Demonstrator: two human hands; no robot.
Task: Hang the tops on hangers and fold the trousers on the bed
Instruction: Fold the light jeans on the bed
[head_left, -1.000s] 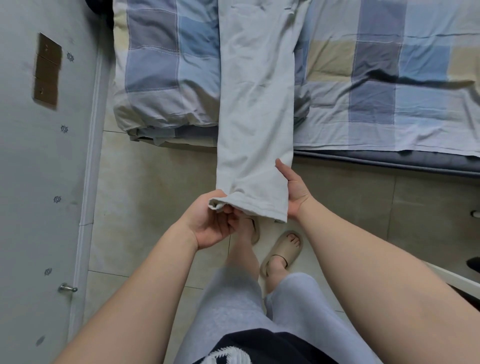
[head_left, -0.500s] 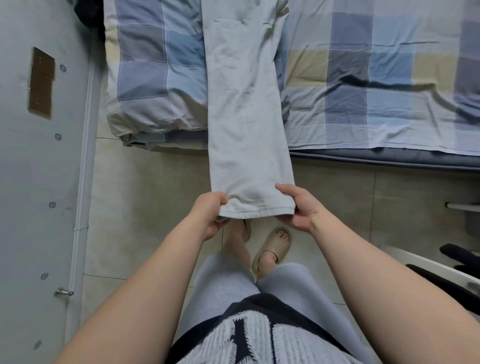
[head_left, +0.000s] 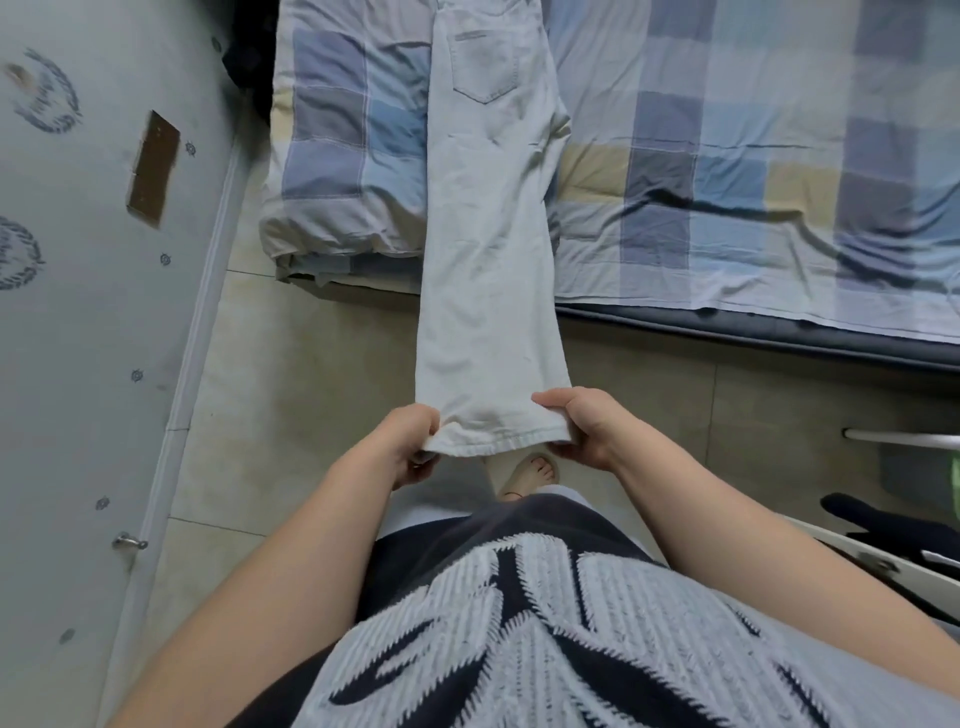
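Trousers, pale, doubled leg on leg, waist end on bed, hems held off its near edge. Left hand and right hand each pinch a hem corner. Risks: uneven pull skews layers; slack drags waist off bed.

Pale trousers, upper part on checked bed; hem gripped by left hand and right hand.
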